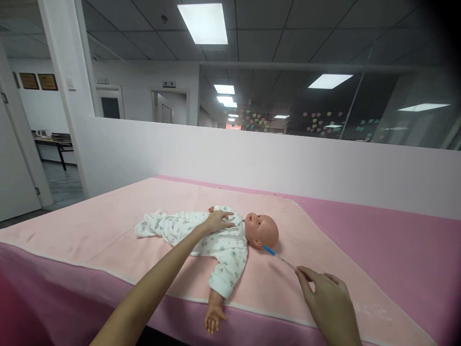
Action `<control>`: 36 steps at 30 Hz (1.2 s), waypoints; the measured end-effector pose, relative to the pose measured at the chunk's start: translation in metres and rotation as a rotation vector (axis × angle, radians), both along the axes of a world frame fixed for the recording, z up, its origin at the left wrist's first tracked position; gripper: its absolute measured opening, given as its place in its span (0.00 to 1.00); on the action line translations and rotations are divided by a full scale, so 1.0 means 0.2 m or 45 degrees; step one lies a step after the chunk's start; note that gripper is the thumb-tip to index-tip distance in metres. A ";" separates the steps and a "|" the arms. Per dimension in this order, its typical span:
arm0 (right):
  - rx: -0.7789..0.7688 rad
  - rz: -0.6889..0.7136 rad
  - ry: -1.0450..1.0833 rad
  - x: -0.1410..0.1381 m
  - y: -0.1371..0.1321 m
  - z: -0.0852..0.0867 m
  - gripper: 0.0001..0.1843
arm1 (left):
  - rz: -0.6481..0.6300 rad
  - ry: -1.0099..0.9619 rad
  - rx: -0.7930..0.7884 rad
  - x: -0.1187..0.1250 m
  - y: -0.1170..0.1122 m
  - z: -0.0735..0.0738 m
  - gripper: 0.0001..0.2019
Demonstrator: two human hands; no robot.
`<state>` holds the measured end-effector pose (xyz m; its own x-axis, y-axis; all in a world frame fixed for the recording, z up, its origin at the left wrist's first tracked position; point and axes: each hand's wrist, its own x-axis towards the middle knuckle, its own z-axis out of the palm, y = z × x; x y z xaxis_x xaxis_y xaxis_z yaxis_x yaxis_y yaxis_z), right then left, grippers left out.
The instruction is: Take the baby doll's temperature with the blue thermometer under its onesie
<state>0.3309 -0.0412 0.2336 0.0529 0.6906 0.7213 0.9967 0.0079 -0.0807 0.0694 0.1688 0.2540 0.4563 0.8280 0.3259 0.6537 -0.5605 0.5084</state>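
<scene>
A baby doll (pixel 264 230) in a white printed sleepsuit (pixel 230 250) lies on its back, head toward the right and one arm stretched toward me. My left hand (pixel 218 221) rests on its chest near the collar, fingers apart and lying on the cloth. Between the thumb and fingertips of my right hand (pixel 327 298) is a thin stick with a blue end (pixel 284 261), looking like a glass thermometer. Its blue end points at the doll's ear and neck; whether it touches the head I cannot tell.
Under the doll is a pale pink mat (pixel 118 216) on a darker pink bed cover (pixel 367 226). A low white wall (pixel 252 154) with glass above it runs behind the bed. A door (pixel 18 158) stands at the far left, with a table (pixel 54 142) beyond.
</scene>
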 end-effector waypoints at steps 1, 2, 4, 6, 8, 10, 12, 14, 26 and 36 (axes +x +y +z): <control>0.057 0.008 0.064 -0.01 0.01 0.05 0.15 | -0.039 0.005 0.011 -0.01 0.01 0.00 0.20; 0.101 0.022 0.108 -0.03 0.03 0.10 0.15 | -0.058 0.006 0.048 -0.01 0.02 0.01 0.17; 0.145 0.085 0.102 -0.10 0.12 0.18 0.14 | -0.031 -0.022 0.140 -0.02 0.04 0.02 0.16; 0.131 0.190 -0.018 -0.18 0.24 0.24 0.13 | 0.047 -0.080 0.177 -0.02 0.07 0.05 0.17; 0.091 0.275 -0.175 -0.27 0.39 0.26 0.14 | 0.064 -0.137 0.106 -0.02 0.10 0.08 0.17; 0.039 0.298 -0.311 -0.36 0.53 0.27 0.13 | 0.027 -0.160 -0.028 -0.01 0.11 0.12 0.18; -0.059 0.294 -0.405 -0.43 0.67 0.27 0.11 | -0.017 -0.184 -0.132 0.00 0.11 0.14 0.18; -0.191 0.291 -0.429 -0.48 0.81 0.28 0.10 | -0.077 -0.184 -0.206 0.01 0.11 0.17 0.17; -0.465 0.383 -0.516 -0.63 1.13 0.20 0.13 | 0.046 0.830 0.256 0.03 0.56 0.00 0.15; -0.320 0.429 -0.475 -0.61 0.97 0.16 0.09 | 0.142 0.665 0.384 -0.02 0.26 0.00 0.16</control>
